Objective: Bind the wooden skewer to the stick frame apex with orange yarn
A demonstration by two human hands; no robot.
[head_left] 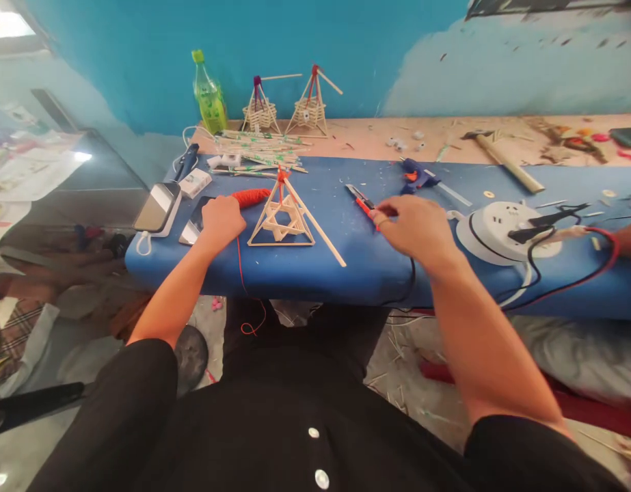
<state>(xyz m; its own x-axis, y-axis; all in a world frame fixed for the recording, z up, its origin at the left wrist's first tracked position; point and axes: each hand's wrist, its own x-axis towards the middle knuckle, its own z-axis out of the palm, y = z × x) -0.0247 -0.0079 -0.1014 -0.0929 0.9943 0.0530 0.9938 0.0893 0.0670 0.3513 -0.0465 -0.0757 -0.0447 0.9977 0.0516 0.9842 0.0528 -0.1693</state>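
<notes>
My left hand [223, 222] is closed around one end of a roll of red thread [251, 197], and a loose strand drops from it past the table's front edge. Beside it stands a pyramid frame of thin wooden sticks [282, 222], with red thread bound at its top, a star-shaped inner part and one long stick slanting down to the right. The fingers of my right hand [415, 225] grip the rear end of a red utility knife [364, 199]. Its blade points up and left, away from me; whether the knife touches the table cannot be made out.
Behind are a green bottle [210, 99], two similar stick frames [260, 113] and a pile of sticks [264, 149]. Phones [157, 207] lie at left. Rightward are a glue gun [418, 175], a hammer [510, 162], a white power strip [500, 232] with cables and another person's hand [630, 240].
</notes>
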